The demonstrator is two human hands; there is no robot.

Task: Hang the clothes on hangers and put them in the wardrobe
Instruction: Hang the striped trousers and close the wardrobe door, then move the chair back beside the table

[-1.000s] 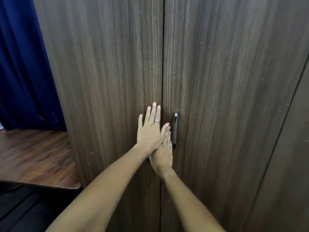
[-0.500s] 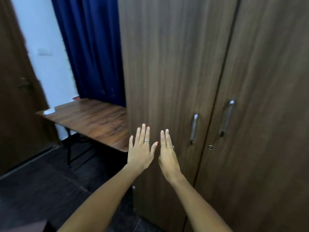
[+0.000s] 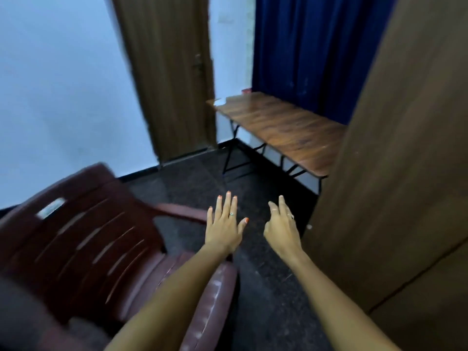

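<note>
**Hands empty, no garment in sight**

Hands first: our left hand [image 3: 224,228] hangs flat over the dark floor [image 3: 255,300] with its fingers straight and spread, holding nothing. Our right hand [image 3: 282,228] is beside it, index and middle fingers extended, the others loosely bent; it also holds nothing. Neither touches any surface.

Wardrobe [image 3: 405,173]: its brown side panel fills the right of the view, just beside the right hand. We cannot see its doors from this angle. Clothes and hangers: none identifiable. A grey blurred mass at the bottom left, on the maroon plastic chair [image 3: 83,239], could be fabric, but we cannot tell.

Also noted: wooden table [image 3: 278,122] against the blue curtain [image 3: 316,51], and a brown door [image 3: 172,72] in the far wall.

Risks, as we judge them:
- View is heavily blurred; reaching now could catch the chair's armrest, which lies close under the left forearm.
- With no hanger located, a garment may be picked up with nothing to put it on.
- Right elbow may strike the wardrobe corner.
</note>
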